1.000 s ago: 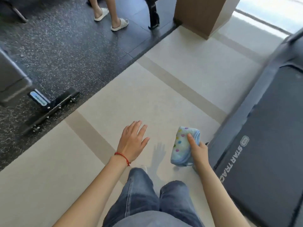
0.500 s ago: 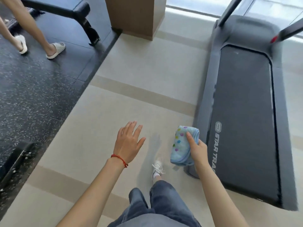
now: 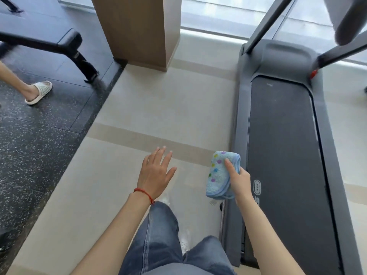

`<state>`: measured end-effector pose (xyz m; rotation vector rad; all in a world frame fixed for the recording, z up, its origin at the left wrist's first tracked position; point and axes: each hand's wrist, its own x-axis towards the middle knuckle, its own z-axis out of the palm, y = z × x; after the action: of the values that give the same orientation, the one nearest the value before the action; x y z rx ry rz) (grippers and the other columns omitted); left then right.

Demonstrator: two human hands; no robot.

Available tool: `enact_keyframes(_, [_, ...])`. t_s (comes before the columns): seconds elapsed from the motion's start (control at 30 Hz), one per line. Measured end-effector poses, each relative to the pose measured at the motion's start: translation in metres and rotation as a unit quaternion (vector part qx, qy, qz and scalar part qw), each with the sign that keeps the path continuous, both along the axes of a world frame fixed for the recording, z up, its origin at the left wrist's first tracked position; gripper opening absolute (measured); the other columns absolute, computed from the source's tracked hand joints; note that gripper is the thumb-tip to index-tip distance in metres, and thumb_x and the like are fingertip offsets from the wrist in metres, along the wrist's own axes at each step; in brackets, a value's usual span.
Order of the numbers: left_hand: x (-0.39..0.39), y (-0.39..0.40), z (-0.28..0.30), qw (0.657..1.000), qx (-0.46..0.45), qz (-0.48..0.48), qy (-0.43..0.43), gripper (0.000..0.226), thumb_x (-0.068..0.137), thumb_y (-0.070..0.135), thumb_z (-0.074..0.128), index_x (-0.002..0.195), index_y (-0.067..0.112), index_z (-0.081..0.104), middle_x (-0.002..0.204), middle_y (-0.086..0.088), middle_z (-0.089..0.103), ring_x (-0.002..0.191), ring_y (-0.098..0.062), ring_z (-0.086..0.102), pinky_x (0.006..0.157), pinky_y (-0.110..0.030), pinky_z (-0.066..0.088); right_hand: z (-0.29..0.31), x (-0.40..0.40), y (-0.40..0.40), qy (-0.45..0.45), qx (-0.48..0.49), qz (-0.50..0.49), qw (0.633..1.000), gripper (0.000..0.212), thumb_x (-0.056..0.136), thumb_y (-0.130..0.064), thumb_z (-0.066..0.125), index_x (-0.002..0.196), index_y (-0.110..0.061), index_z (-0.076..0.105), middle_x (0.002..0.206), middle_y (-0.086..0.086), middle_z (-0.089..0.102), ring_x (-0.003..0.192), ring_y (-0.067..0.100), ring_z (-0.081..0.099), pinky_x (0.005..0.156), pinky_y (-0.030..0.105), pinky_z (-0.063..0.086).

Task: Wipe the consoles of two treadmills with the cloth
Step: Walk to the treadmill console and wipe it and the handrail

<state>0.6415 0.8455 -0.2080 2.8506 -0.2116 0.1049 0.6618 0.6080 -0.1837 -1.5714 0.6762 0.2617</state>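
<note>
With the right hand (image 3: 239,180) gripping the folded cloth (image 3: 221,173) and the left hand (image 3: 155,172) spread empty beside the treadmill (image 3: 282,155), no console seems wiped yet.

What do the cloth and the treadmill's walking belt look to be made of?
The cloth looks like soft light-blue terry or microfibre: fuzzy nap, coloured dots, folded layers in the right hand. The treadmill belt looks like matte dark-grey rubberised material, flat and unshiny; exact material uncertain.

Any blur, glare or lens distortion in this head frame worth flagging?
Head view: wide-angle bending curves the treadmill rails; window daylight washes out the top; motion blur smears the treadmill edge and shoes; cloth, right hand and left hand stay fairly sharp.
</note>
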Motion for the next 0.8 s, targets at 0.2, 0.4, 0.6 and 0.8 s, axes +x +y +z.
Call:
enact_keyframes(0.2, [0.127, 0.027, 0.000, 1.000, 0.005, -0.024, -0.008, 0.052, 0.086, 0.039, 0.037, 0.113, 0.004, 0.064, 0.117, -0.021, 0.061, 0.108, -0.036, 0.059, 0.081, -0.050, 0.050, 0.004, 0.110, 0.022, -0.021, -0.012, -0.024, 0.999, 0.032, 0.084, -0.036, 0.064, 0.098, -0.007, 0.065, 0.087, 0.001, 0.067, 0.080, 0.013, 0.064, 0.065, 0.025, 0.052])
enact_keyframes(0.4, [0.249, 0.057, 0.021, 0.998, 0.012, -0.055, -0.028, 0.053, 0.088, 0.040, 0.036, 0.115, 0.003, 0.062, 0.119, -0.022, 0.060, 0.109, -0.038, 0.057, 0.083, -0.052, 0.048, 0.021, 0.211, 0.043, -0.042, -0.016, -0.055, 0.998, 0.028, 0.084, -0.037, 0.063, 0.094, -0.010, 0.063, 0.087, -0.001, 0.066, 0.080, 0.012, 0.063, 0.064, 0.024, 0.051])
enact_keyframes(0.6, [0.346, 0.058, 0.038, 0.996, -0.002, -0.081, -0.035, 0.053, 0.089, 0.040, 0.036, 0.119, 0.003, 0.060, 0.124, -0.021, 0.056, 0.114, -0.038, 0.054, 0.087, -0.052, 0.046, 0.033, 0.291, 0.046, -0.057, -0.017, -0.081, 0.995, 0.028, 0.084, -0.037, 0.064, 0.095, -0.011, 0.064, 0.089, 0.001, 0.067, 0.084, 0.016, 0.065, 0.069, 0.028, 0.053])
enact_keyframes(0.8, [0.442, 0.035, 0.043, 0.994, -0.001, -0.104, -0.038, 0.068, 0.099, 0.049, 0.013, 0.120, 0.005, 0.059, 0.125, -0.020, 0.056, 0.116, -0.037, 0.053, 0.088, -0.049, 0.046, 0.041, 0.384, 0.026, -0.092, -0.021, -0.097, 0.991, 0.023, 0.084, -0.034, 0.064, 0.090, -0.012, 0.066, 0.087, 0.002, 0.068, 0.085, 0.018, 0.066, 0.075, 0.033, 0.055])
